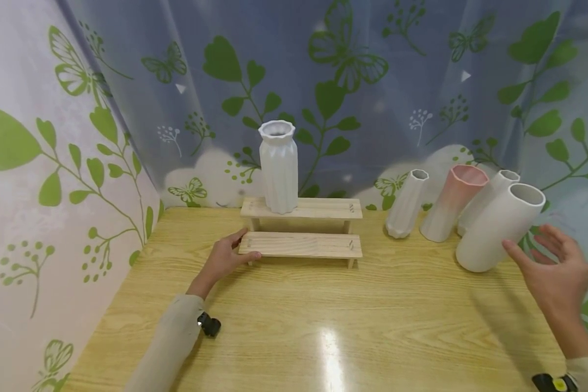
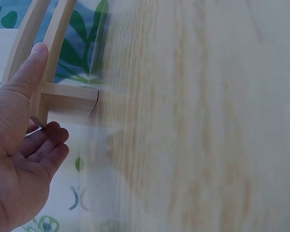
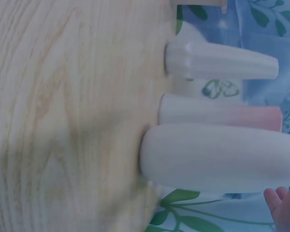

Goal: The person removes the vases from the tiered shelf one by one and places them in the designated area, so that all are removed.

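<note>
A two-tier wooden stand (image 1: 301, 244) sits on the table. My left hand (image 1: 227, 254) grips the left end of its lower step; in the left wrist view the thumb (image 2: 31, 70) lies along the board, the fingers curled at the end. On the upper step stands a white fluted vase (image 1: 280, 169) with a scalloped rim. My right hand (image 1: 558, 272) is at the right of a tall smooth white vase (image 1: 495, 231), thumb and fingers apart. Whether the thumb touches the vase, I cannot tell.
Left of the smooth vase stand a pink-and-white vase (image 1: 448, 209) and a slim white ribbed vase (image 1: 406, 206). Another white vase (image 1: 504, 177) is partly hidden behind. A leaf-patterned curtain (image 1: 284, 65) hangs behind the wooden table (image 1: 372, 326), with a patterned wall at left.
</note>
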A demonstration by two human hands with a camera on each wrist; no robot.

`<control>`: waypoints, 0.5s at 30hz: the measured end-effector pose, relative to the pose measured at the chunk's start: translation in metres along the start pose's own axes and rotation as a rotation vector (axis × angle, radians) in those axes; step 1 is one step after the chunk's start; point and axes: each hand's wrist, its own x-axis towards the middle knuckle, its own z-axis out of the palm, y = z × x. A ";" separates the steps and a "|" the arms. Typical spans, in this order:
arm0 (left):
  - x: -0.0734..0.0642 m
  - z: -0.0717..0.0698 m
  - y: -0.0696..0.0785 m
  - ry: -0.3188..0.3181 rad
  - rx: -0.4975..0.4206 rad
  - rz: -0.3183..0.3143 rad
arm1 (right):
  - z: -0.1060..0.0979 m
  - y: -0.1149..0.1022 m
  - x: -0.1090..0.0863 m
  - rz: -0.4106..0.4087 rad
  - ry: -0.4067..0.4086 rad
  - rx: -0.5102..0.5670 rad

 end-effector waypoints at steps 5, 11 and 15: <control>0.001 -0.001 0.000 0.002 -0.005 -0.004 | -0.001 -0.014 -0.007 -0.061 0.016 0.034; 0.002 -0.001 -0.002 0.005 -0.011 -0.004 | 0.003 -0.031 -0.013 -0.113 -0.004 0.123; 0.002 0.000 -0.003 0.006 -0.005 -0.010 | 0.008 -0.040 -0.016 -0.104 -0.025 0.154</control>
